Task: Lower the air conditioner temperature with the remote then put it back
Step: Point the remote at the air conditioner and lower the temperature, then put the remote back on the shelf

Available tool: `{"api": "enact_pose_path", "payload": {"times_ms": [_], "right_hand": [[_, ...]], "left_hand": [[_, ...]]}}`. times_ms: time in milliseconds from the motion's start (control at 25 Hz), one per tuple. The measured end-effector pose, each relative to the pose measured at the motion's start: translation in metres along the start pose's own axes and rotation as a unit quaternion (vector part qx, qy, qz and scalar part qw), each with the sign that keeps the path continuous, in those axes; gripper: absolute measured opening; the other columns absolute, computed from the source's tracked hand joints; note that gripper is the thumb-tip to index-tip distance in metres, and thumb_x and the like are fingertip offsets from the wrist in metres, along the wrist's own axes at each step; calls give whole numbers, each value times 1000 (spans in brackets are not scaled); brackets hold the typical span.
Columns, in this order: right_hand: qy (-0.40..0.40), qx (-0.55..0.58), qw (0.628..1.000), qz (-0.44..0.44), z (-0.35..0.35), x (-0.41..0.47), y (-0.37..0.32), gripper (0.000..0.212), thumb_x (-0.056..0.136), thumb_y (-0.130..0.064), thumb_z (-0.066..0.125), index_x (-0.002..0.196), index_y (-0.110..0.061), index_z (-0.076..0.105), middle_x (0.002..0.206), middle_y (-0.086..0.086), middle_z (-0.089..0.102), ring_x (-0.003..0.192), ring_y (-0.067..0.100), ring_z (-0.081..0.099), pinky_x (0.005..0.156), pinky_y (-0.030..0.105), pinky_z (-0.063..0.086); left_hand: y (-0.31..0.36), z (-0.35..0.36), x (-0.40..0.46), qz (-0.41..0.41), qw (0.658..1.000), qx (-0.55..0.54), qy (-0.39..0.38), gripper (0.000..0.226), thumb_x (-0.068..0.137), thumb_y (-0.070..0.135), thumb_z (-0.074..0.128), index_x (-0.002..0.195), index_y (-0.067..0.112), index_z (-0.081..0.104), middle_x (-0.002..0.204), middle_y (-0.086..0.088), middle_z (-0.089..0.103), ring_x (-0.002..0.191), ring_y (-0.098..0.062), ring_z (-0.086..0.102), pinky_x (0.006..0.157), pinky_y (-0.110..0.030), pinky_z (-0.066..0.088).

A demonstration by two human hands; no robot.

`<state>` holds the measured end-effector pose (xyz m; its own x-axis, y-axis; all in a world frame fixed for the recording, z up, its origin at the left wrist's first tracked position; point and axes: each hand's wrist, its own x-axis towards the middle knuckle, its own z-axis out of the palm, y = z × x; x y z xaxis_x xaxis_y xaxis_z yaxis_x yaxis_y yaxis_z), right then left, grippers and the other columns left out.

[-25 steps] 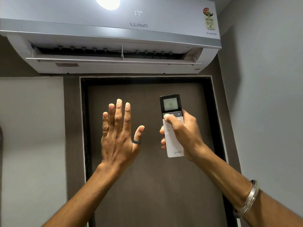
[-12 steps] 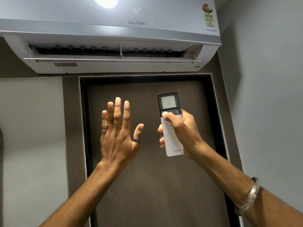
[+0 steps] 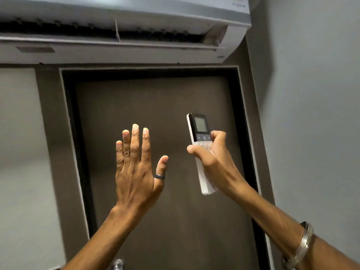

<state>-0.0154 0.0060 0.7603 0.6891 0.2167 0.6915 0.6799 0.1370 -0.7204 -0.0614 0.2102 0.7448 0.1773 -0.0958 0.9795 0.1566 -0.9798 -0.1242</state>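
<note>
A white remote (image 3: 200, 131) with a dark top and a small grey screen points up, held in my right hand (image 3: 214, 162). The thumb lies across its white lower keys, below the dark button row. My left hand (image 3: 136, 166) is raised beside it to the left, flat, fingers apart, holding nothing, with a dark ring on the thumb. The white wall air conditioner (image 3: 124, 49) spans the top of the view with its louvre flap open; its number display is out of frame.
A dark brown door (image 3: 155, 104) in a black frame stands straight ahead below the unit. Grey walls (image 3: 311, 114) close in at right and left. A shiny door handle (image 3: 118, 264) shows at the bottom edge. A metal bangle (image 3: 303, 244) sits on my right wrist.
The view has tilted down, so both hands sit lower and the unit's display left the frame. My right thumb slid from the dark button row down onto the white keys.
</note>
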Motion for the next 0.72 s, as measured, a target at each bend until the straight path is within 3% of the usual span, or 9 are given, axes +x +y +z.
{"api": "enact_pose_path", "payload": {"times_ms": [80, 160, 280, 400, 480, 560, 680, 720], "right_hand": [[-10, -48, 996, 78, -11, -37, 49, 47, 71, -67, 60, 102, -37, 42, 90, -12, 64, 69, -16, 64, 61, 24, 46], [-5, -64, 979, 191, -22, -90, 110, 44, 68, -68, 61, 97, -37, 49, 86, -12, 69, 68, -15, 63, 58, 23, 46], [55, -64, 922, 378, -45, -195, 204, 41, 67, -58, 66, 94, -27, 59, 83, -10, 68, 67, -3, 65, 58, 21, 47], [118, -54, 843, 522, -87, -288, 287, 29, 73, -46, 59, 76, -18, 55, 76, 1, 57, 66, 17, 55, 62, 33, 40], [152, -53, 784, 599, -115, -341, 337, 31, 81, -42, 58, 84, -12, 59, 78, 8, 55, 73, 24, 55, 68, 33, 40], [207, -64, 720, 659, -141, -402, 392, 26, 94, -34, 65, 92, -8, 63, 82, 10, 57, 78, 25, 57, 65, 28, 44], [296, -97, 625, 716, -175, -481, 484, 20, 93, -28, 77, 96, -10, 71, 78, 3, 63, 63, 15, 60, 45, 9, 44], [311, -90, 596, 735, -181, -503, 514, 24, 92, -29, 79, 102, -8, 74, 79, 2, 66, 68, 18, 65, 52, 10, 49]], "left_hand": [[18, 25, -60, -2, 998, -40, -51, 77, 103, 55, 32, 163, 10, 15, 173, -13, 7, 161, -30, 0, 131, -44, -1], [42, 48, -140, -10, 986, -84, -144, 78, 102, 56, 32, 163, 10, 16, 173, -13, 8, 161, -30, 1, 131, -44, 0], [95, 62, -274, -12, 931, -153, -333, 77, 103, 53, 34, 163, 8, 17, 173, -12, 7, 161, -29, -2, 130, -47, 5], [156, 70, -388, 4, 852, -226, -471, 76, 103, 51, 38, 162, 8, 19, 173, -9, 5, 161, -26, -3, 129, -49, 11], [191, 74, -446, 19, 800, -248, -547, 74, 104, 52, 35, 162, 9, 19, 173, -7, 7, 161, -25, -2, 129, -50, 13], [226, 85, -505, 36, 747, -272, -605, 73, 104, 51, 35, 162, 9, 21, 172, -9, 12, 161, -25, 1, 128, -51, 16], [275, 108, -591, 72, 688, -292, -660, 71, 105, 45, 43, 161, 5, 24, 171, -15, 18, 160, -29, 7, 128, -52, 17], [287, 115, -619, 81, 675, -287, -675, 71, 105, 43, 44, 160, 3, 24, 170, -16, 19, 160, -31, 8, 129, -52, 17]]}}
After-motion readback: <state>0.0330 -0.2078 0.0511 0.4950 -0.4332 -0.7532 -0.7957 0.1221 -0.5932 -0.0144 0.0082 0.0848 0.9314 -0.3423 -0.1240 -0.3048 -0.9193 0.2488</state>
